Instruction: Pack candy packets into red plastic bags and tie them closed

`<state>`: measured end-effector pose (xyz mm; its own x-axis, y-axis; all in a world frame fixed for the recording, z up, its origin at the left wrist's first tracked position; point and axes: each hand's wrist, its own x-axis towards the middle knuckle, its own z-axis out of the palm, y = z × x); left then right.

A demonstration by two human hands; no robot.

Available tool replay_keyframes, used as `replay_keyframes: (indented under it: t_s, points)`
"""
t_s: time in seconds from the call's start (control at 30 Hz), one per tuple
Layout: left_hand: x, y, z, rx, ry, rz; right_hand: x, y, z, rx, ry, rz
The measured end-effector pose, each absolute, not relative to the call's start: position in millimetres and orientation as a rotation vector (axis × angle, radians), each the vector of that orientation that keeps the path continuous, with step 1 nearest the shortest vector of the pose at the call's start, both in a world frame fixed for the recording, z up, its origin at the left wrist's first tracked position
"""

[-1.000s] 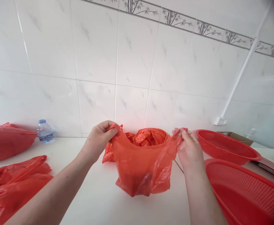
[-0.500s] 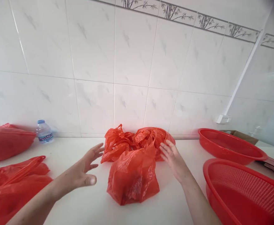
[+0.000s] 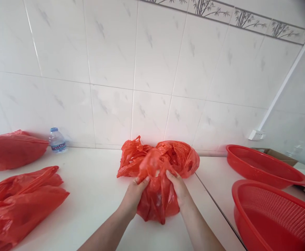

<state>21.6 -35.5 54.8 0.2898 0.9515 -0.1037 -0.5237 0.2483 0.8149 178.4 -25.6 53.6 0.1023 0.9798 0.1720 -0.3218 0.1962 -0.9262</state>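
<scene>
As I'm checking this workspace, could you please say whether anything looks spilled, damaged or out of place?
Nothing stands out: the blue-capped clear plastic bottle is upright, the white tabletop shows no spill, and the held red plastic bag no obvious tear.

From here I see my left hand (image 3: 137, 193) and right hand (image 3: 178, 186) gripping either side of a red bag (image 3: 159, 200), bunched between them above the white table (image 3: 95, 202). Just behind it, two crumpled bags (image 3: 177, 157) lie near the tiled wall (image 3: 110, 69). Over on my left are a flat bag (image 3: 29, 202), a full bag (image 3: 16, 151) and, beside that one, an upright bottle (image 3: 57, 141). On my right, a red basin (image 3: 263, 167) sits behind a red basket (image 3: 275, 216).
</scene>
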Motion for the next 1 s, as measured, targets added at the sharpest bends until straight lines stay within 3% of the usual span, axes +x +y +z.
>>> replay_keyframes:
  t_s: [0.13, 0.43, 0.7, 0.9, 1.0]
  points:
    - [14, -30, 38, 0.544, 0.68, 1.132, 192, -36, 53, -0.722, -0.879, 1.399]
    - [13, -30, 25, 0.378, 0.603, 1.045, 177, -46, 61, -0.667, -0.977, 1.456]
    - [16, -34, 22, 0.51, 0.547, 1.087, 157, -49, 58, -0.859, -1.229, 1.468]
    - [27, -47, 32, 0.762, 0.568, 1.036, 151, -46, 52, -0.696, -1.375, 1.684]
    - [30, -48, 30, 0.85, 0.641, 1.049, 151, -41, 46, -0.894, -1.27, 1.592]
